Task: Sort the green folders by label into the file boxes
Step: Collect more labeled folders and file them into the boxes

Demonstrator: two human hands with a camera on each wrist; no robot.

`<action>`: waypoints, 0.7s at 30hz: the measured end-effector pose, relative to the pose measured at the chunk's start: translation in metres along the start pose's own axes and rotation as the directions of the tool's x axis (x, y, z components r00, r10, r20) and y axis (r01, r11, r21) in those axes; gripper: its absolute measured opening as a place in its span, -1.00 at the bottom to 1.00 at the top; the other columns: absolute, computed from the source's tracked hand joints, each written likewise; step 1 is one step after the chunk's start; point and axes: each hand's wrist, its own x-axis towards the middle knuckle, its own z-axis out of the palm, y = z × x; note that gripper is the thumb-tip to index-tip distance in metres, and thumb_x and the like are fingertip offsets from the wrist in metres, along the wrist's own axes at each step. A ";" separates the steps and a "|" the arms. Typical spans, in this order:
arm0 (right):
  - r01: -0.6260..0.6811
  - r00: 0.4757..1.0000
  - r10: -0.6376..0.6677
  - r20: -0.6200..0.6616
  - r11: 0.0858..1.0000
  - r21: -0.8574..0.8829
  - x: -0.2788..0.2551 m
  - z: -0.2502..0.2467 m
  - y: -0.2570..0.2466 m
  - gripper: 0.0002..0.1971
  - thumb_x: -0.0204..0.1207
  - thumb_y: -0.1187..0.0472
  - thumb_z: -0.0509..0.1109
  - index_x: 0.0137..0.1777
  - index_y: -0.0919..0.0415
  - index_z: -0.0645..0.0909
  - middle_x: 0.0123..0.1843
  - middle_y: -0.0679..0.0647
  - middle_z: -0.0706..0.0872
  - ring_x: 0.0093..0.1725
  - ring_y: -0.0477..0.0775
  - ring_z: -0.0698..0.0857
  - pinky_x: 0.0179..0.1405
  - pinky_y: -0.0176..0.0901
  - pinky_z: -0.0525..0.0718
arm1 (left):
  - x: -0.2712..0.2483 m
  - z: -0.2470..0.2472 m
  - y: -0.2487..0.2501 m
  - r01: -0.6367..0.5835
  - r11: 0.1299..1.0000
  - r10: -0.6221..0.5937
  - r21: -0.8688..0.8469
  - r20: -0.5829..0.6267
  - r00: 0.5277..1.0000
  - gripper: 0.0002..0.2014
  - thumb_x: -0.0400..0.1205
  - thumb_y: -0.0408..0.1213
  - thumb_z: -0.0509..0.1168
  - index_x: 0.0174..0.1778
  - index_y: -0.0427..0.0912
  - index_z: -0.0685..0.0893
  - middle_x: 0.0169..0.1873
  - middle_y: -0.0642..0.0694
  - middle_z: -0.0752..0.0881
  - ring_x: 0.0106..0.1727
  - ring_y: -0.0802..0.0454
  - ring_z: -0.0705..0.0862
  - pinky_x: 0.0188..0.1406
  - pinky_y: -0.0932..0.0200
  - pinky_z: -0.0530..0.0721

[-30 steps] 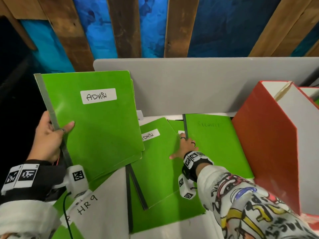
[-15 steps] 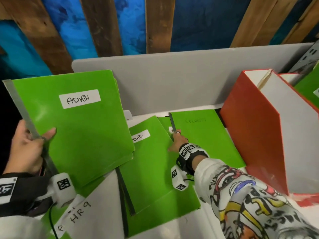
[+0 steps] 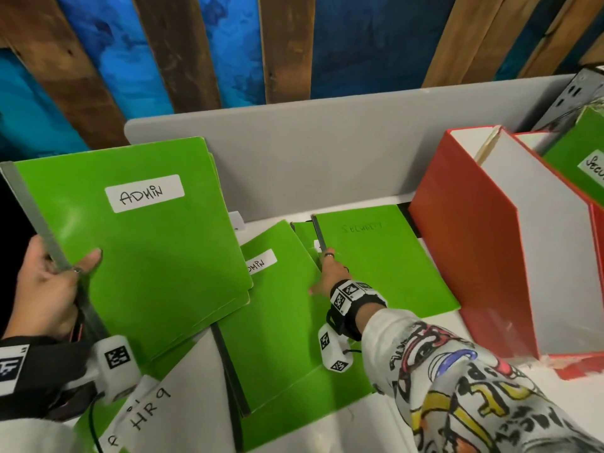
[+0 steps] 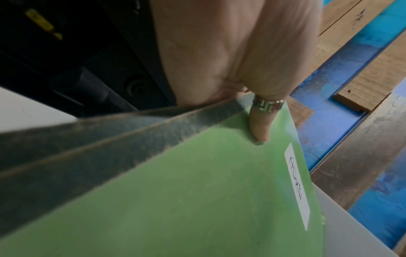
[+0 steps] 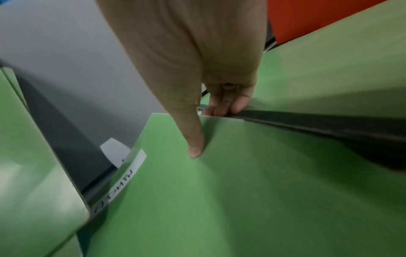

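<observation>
- Left hand (image 3: 45, 289): gripping grey spine of raised ADMIN folders (image 3: 140, 243), glossy green, white handwritten label, at left.
- Right hand (image 3: 328, 276): fingers curled on dark spine of SECURITY folder (image 3: 385, 263), flat on worktop (image 3: 490, 397), thumb on neighbouring green folder (image 3: 281, 305).
- Red file boxes (image 3: 474, 243): far right.

We are at an office filing station: a white desk (image 3: 376, 429) with a grey partition (image 3: 327, 148) beyond our grips, labelled green folders (image 3: 157, 256) spread across it, and red file boxes (image 3: 483, 243) standing to the right.
</observation>
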 end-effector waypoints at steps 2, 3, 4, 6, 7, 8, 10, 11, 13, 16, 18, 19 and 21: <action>0.027 1.000 -0.027 0.009 0.998 0.065 0.001 -0.005 0.002 -0.16 0.34 0.23 0.60 0.47 0.27 0.13 0.32 0.29 0.59 0.33 0.33 0.59 0.29 0.11 0.60 | -0.011 0.006 0.015 -0.015 0.999 0.015 0.029 0.020 1.000 -0.33 0.16 0.28 0.49 0.20 0.21 0.54 0.12 0.16 0.67 -0.01 0.44 0.71 -0.09 0.42 0.72; 0.044 0.999 -0.046 0.021 0.995 0.086 0.002 -0.008 0.004 -0.32 0.36 0.25 0.58 0.36 0.25 0.25 0.25 0.24 0.60 0.27 0.28 0.62 0.23 0.03 0.62 | -0.013 0.007 0.020 -0.034 0.999 0.032 0.031 0.051 0.998 -0.37 0.19 0.26 0.47 0.17 0.23 0.52 0.07 0.19 0.67 -0.03 0.48 0.70 -0.12 0.49 0.70; 0.059 0.997 -0.064 0.042 0.994 0.095 0.002 -0.011 0.005 -0.46 0.38 0.27 0.56 0.25 0.22 0.33 0.17 0.19 0.59 0.18 0.21 0.63 0.12 -0.05 0.62 | -0.015 0.008 0.021 -0.074 0.995 0.072 0.060 0.045 0.996 -0.38 0.19 0.26 0.46 0.16 0.24 0.51 0.03 0.21 0.66 -0.05 0.50 0.69 -0.14 0.53 0.68; 0.073 0.989 -0.085 0.118 0.992 0.104 0.002 -0.016 0.007 -0.56 0.43 0.28 0.52 0.25 0.21 0.43 0.18 0.16 0.56 0.08 0.12 0.58 -0.04 -0.15 0.59 | -0.019 0.010 0.026 -0.115 0.991 0.112 0.065 0.050 0.992 -0.41 0.19 0.26 0.45 0.13 0.25 0.51 0.01 0.20 0.64 -0.07 0.50 0.69 -0.17 0.55 0.68; 0.071 0.982 -0.090 0.164 0.990 0.118 0.000 -0.019 0.007 -0.52 0.46 0.28 0.49 0.35 0.23 0.43 0.26 0.17 0.54 0.15 0.13 0.57 0.01 -0.15 0.62 | -0.020 0.010 0.025 -0.108 0.992 0.106 0.061 0.036 0.994 -0.43 0.20 0.24 0.45 0.12 0.25 0.51 0.01 0.19 0.64 -0.08 0.49 0.69 -0.17 0.55 0.68; 0.068 0.973 -0.095 0.211 0.989 0.132 -0.002 -0.021 0.005 -0.47 0.50 0.28 0.45 0.44 0.24 0.39 0.38 0.18 0.51 0.28 0.17 0.56 0.16 -0.08 0.64 | -0.019 0.010 0.024 -0.096 0.995 0.094 0.034 0.046 0.994 -0.44 0.21 0.22 0.46 0.11 0.26 0.51 0.02 0.19 0.64 -0.07 0.48 0.69 -0.17 0.54 0.68; 0.070 0.951 -0.108 0.289 0.988 0.139 -0.006 -0.026 0.001 -0.40 0.57 0.26 0.38 0.56 0.26 0.26 0.57 0.17 0.36 0.49 0.22 0.44 0.41 0.08 0.51 | -0.019 0.012 0.026 -0.054 0.998 0.054 0.010 0.025 0.998 -0.46 0.26 0.17 0.51 0.14 0.27 0.53 0.06 0.19 0.66 -0.05 0.48 0.70 -0.14 0.52 0.69; 0.069 0.943 -0.112 0.313 0.987 0.145 -0.009 -0.028 -0.001 -0.38 0.59 0.26 0.35 0.60 0.26 0.20 0.61 0.16 0.30 0.52 0.24 0.40 0.43 0.09 0.49 | -0.019 0.013 0.026 -0.040 0.999 0.040 0.002 0.020 0.999 -0.48 0.27 0.16 0.52 0.13 0.28 0.53 0.06 0.20 0.65 -0.05 0.49 0.70 -0.13 0.52 0.69; 0.055 0.932 -0.133 0.337 0.971 0.231 -0.014 -0.031 -0.003 -0.36 0.61 0.27 0.31 0.63 0.23 0.12 0.63 0.17 0.26 0.52 0.25 0.40 0.37 0.05 0.54 | -0.015 0.009 0.022 -0.006 1.000 0.006 -0.012 0.014 1.000 -0.42 0.17 0.27 0.52 0.08 0.30 0.55 0.03 0.22 0.64 -0.09 0.52 0.69 -0.16 0.52 0.69; 0.061 0.932 -0.185 0.313 0.928 0.369 -0.025 -0.028 -0.003 -0.32 0.60 0.28 0.33 0.64 0.18 0.07 0.59 0.19 0.29 0.53 0.26 0.39 0.31 -0.06 0.49 | -0.012 0.007 0.021 0.032 0.999 -0.032 -0.008 -0.012 0.999 -0.37 0.08 0.32 0.52 0.05 0.30 0.56 0.00 0.23 0.64 -0.11 0.48 0.68 -0.18 0.47 0.71; 0.085 0.936 -0.223 0.272 0.894 0.440 -0.031 -0.025 -0.004 -0.33 0.59 0.36 0.32 0.63 0.17 0.08 0.60 0.26 0.30 0.57 0.23 0.34 0.42 -0.05 0.40 | -0.018 0.012 0.028 0.043 0.999 -0.043 -0.005 -0.001 0.999 -0.52 0.24 0.17 0.50 0.05 0.28 0.57 0.00 0.22 0.64 -0.12 0.48 0.68 -0.20 0.50 0.71; 0.092 0.938 -0.240 0.248 0.866 0.491 -0.034 -0.024 -0.004 -0.34 0.59 0.42 0.30 0.61 0.18 0.10 0.59 0.28 0.32 0.58 0.21 0.33 0.46 -0.04 0.36 | -0.017 0.012 0.027 0.052 0.999 -0.052 -0.010 -0.013 0.999 -0.62 0.34 0.06 0.47 0.06 0.26 0.58 0.02 0.19 0.64 -0.12 0.45 0.70 -0.23 0.49 0.72; 0.107 0.948 -0.258 0.186 0.810 0.576 -0.036 -0.025 -0.005 -0.38 0.57 0.52 0.24 0.58 0.20 0.15 0.53 0.28 0.41 0.53 0.23 0.40 0.44 -0.01 0.40 | -0.012 0.012 0.021 0.075 0.995 -0.076 -0.071 -0.014 0.997 -0.66 0.51 -0.14 0.41 0.20 0.13 0.61 0.10 0.01 0.68 -0.05 0.20 0.74 -0.24 0.29 0.79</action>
